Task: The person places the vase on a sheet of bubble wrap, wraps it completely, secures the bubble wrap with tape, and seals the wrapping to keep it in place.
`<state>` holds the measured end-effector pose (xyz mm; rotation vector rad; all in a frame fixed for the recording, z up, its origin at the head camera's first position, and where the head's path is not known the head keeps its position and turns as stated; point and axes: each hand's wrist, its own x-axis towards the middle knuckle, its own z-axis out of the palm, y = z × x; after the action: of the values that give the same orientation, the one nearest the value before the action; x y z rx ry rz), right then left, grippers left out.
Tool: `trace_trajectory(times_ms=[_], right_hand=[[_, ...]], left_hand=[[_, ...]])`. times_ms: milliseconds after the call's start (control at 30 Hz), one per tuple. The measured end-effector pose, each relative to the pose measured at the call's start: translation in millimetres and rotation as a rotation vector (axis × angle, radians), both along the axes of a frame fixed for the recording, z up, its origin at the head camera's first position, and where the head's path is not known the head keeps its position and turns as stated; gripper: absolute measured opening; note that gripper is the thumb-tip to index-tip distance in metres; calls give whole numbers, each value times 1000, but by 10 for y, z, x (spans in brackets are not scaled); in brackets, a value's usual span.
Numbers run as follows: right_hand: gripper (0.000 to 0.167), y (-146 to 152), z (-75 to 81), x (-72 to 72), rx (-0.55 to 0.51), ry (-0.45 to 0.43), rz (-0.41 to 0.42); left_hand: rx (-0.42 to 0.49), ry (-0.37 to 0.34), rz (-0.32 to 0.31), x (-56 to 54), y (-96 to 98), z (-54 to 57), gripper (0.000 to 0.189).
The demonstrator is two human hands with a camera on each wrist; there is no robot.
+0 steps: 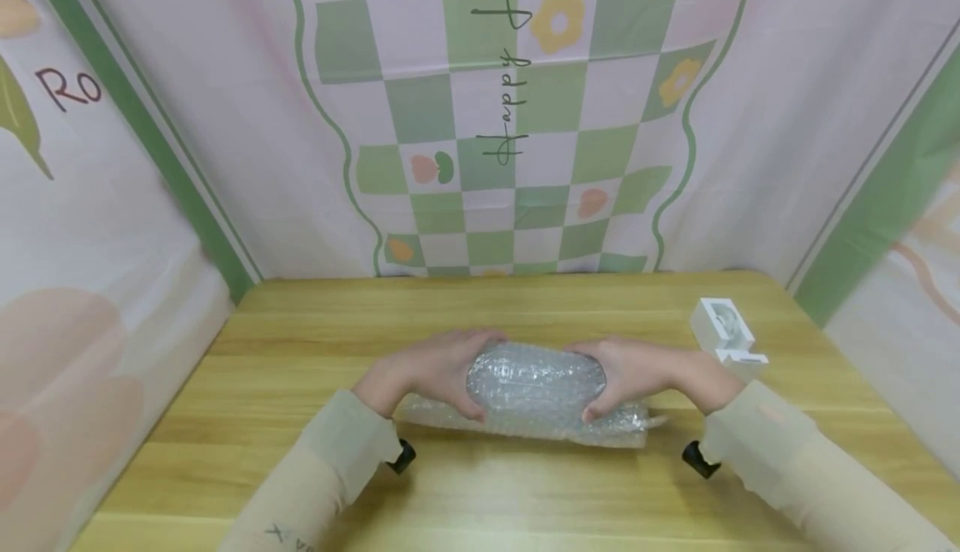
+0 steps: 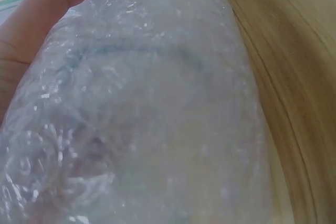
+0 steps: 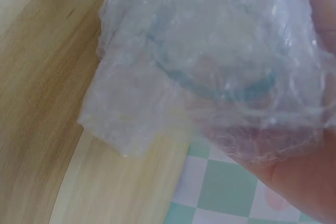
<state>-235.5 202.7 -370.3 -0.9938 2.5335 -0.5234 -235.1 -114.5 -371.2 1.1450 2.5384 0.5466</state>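
A bundle of clear bubble wrap [image 1: 536,385] lies crosswise over the table in front of me. Its loose near edge spreads flat toward me. My left hand [image 1: 442,373] grips the left end, thumb on the near side and fingers over the far side. On the right end, my right hand [image 1: 626,373] grips it the same way. Through the wrap [image 2: 157,129] in the left wrist view, a dark curved line shows. The right wrist view shows a blue-green ring [image 3: 210,90] inside the layers, like a round rim; the rest of the wrapped thing is blurred by the plastic.
At the back right of the wooden table [image 1: 322,318] stands a white box-shaped holder [image 1: 720,327] with a clear round thing in it. Printed cloth [image 1: 300,218] hangs behind the table's far edge and along both sides.
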Motion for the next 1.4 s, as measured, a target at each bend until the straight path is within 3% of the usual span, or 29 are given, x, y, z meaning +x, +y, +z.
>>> trace_trajectory(times_ms=[333, 600, 733, 1000, 1233, 1400], right_hand=[[106, 21, 23, 52, -18, 1, -24], [100, -13, 21, 154, -43, 213, 26], [96, -46, 48, 211, -28, 277, 44], [123, -52, -24, 239, -28, 253, 21], [106, -65, -86, 264, -65, 348, 29], [103, -67, -89, 267, -74, 369, 42]], left_hand=[[10, -23, 7, -30, 19, 14, 110], [-2, -36, 19, -51, 11, 3, 111], [5, -43, 29, -47, 14, 16, 111], [24, -48, 38, -58, 16, 2, 110], [32, -62, 56, -24, 16, 19, 111], [16, -46, 55, 17, 12, 30, 108]])
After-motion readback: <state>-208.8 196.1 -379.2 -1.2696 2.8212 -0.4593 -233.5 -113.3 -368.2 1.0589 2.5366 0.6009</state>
